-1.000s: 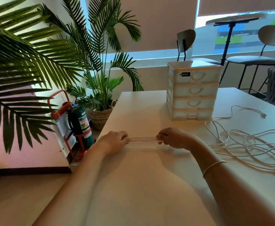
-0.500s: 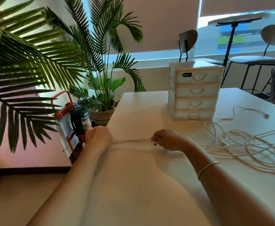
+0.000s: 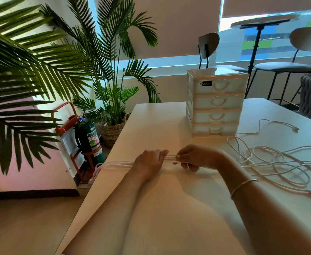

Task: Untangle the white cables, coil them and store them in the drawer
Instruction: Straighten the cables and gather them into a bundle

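Several white cable strands (image 3: 171, 158) run side by side between my two hands near the table's left edge. My left hand (image 3: 150, 162) grips them with curled fingers. My right hand (image 3: 195, 158) pinches the same strands just to the right. Beyond my left hand the pulled strands (image 3: 114, 164) lie on the table and drop over its left edge. A loose tangle of white cable (image 3: 272, 162) lies on the table at right. The white four-drawer box (image 3: 216, 102) stands behind, all drawers closed.
The white table (image 3: 169, 208) stretches toward me. Left of it on the floor are a green fire extinguisher (image 3: 88, 138) in a red stand and potted palms (image 3: 112, 107). Chairs (image 3: 298, 52) and a high table stand at the back right.
My left hand went out to the left edge pulling the strands, then came back close to my right hand. A length of cable now trails left over the table edge.
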{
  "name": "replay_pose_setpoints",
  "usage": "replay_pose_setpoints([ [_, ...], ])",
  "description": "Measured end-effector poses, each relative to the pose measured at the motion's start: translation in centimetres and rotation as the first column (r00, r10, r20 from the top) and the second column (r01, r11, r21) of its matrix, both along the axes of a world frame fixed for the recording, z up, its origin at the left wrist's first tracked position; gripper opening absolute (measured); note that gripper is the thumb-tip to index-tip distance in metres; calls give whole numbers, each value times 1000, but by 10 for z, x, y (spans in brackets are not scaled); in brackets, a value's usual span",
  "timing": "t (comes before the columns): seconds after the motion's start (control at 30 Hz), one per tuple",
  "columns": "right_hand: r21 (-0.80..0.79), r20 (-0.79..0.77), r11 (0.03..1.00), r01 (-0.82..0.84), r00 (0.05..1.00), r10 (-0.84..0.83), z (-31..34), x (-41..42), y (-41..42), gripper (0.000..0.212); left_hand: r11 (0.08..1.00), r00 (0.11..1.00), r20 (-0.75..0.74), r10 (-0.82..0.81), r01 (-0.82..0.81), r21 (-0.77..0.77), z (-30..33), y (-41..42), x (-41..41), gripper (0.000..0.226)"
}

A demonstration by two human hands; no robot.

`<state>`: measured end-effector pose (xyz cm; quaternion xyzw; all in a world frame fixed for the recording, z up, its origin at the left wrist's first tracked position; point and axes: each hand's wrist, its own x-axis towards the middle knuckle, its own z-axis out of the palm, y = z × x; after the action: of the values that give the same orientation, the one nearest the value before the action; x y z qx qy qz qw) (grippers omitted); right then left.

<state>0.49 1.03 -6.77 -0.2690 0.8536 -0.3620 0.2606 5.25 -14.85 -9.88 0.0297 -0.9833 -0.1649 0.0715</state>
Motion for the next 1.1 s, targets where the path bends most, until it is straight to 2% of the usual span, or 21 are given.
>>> replay_pose_setpoints([
  [0.17,-75,-31,992,100,994,-102,-1,-8,10,30,973,991,-1,-133,130,189,3,-1,2,38],
  [0.23,-115,-33,985,129,991,-133,-3,-9,7,33,965,991,-15,-135,135,224,4,-1,4,30],
  [0.33,-47,0,997,55,998,-55,-1,0,1,32,977,997,-59,-53,64,202,3,-6,1,29],
  [0.43,54,-25,998,-31,999,33,4,6,3,30,977,996,-81,-44,60,204,4,-4,1,28],
  [0.5,-5,-47,1000,10,999,-11,3,3,5,31,974,994,-75,-82,96,204,7,-3,4,28],
  [0.63,-118,-205,978,169,960,-191,-4,-4,2,31,975,986,-37,-161,165,152,5,-1,9,28],
  [0.77,9,-86,1000,27,996,-26,-2,3,4,27,984,993,-70,-91,100,145,3,-7,3,32],
  [0.93,-39,10,996,80,997,-80,0,-3,20,21,982,993,-63,-100,108,152,1,-9,4,32],
  [1.03,-16,-19,991,134,991,-134,6,-10,45,23,982,992,-85,-94,106,154,1,-10,3,33],
  [1.1,108,-113,985,131,986,-119,12,-17,61,26,983,991,-87,-101,113,146,0,-9,1,33],
])
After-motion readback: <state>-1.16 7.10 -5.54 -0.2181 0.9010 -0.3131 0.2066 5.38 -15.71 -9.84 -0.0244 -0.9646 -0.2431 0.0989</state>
